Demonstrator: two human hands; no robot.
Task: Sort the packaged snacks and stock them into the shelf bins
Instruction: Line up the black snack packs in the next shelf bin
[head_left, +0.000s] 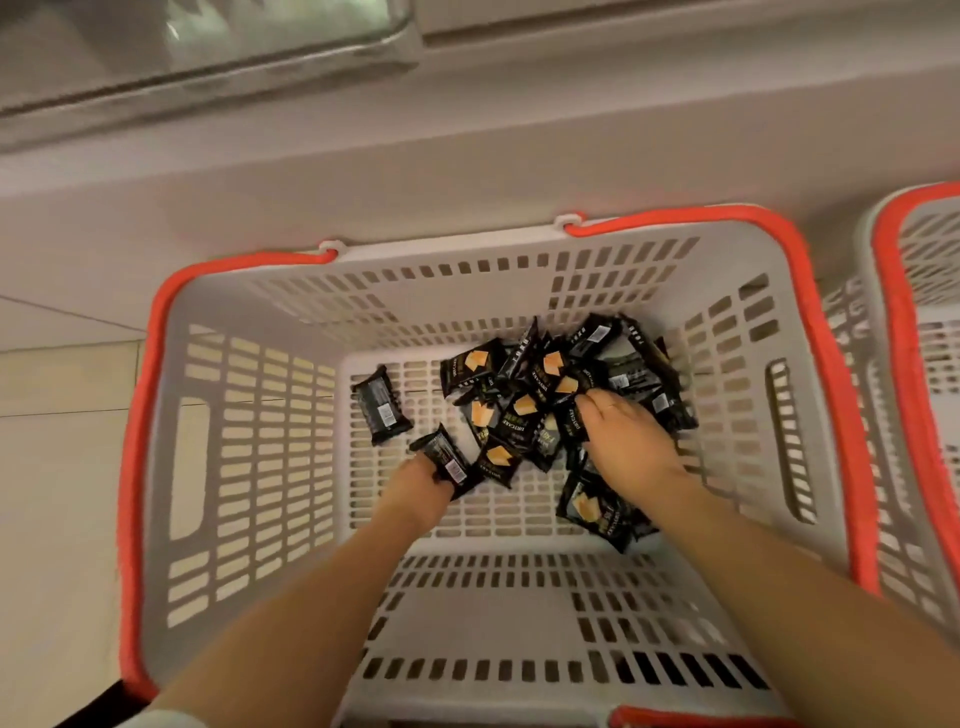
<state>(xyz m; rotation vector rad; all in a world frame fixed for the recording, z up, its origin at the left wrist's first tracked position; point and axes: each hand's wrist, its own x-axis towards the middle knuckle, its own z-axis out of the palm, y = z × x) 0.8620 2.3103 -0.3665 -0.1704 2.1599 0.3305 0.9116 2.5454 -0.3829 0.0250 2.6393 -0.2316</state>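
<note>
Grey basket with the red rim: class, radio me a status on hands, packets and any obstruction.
Left hand gripping one black snack packet. Right hand grasping into the black packet pile. All inside the grey slotted plastic basket. Nothing blocking.

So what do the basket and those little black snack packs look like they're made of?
Basket: looks like rigid moulded plastic, matte grey, with slotted walls and an orange-red rim.
Snack packs: probably thin plastic film, glossy black with printing; they crinkle and catch light.

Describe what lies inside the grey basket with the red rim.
Inside the basket lies a pile of black snack packets, one lone packet apart at left. Both hands reach in; packets under the right hand are hidden.
</note>
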